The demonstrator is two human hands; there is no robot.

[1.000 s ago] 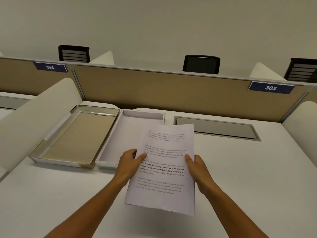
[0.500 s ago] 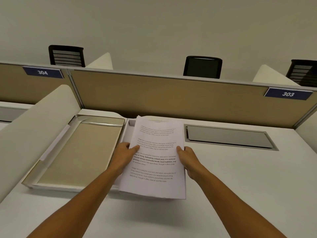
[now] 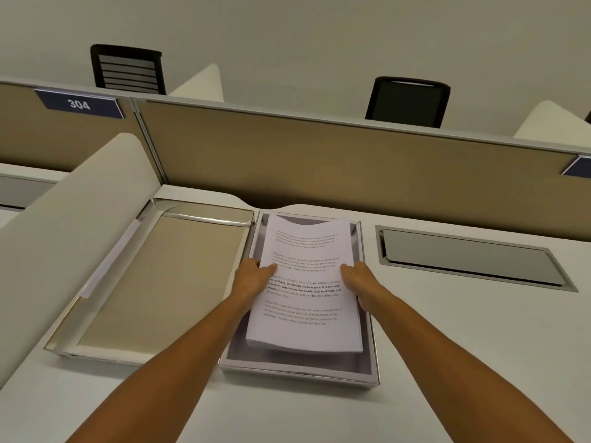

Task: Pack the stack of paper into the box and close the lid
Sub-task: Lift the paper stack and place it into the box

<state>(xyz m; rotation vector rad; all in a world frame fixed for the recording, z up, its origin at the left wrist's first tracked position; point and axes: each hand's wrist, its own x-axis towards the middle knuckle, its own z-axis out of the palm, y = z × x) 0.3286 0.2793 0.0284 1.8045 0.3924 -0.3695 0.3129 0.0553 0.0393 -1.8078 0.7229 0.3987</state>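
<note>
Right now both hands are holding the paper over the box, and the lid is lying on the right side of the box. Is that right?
Not quite. In the head view the lid lies open on the left side of the box, not the right. The rest holds: the left hand and right hand both hold the paper over the box.

2 bare forearms, no sleeves in view. Left hand (image 3: pixel 252 279) and right hand (image 3: pixel 359 281): no gloves, rings or watches.
</note>
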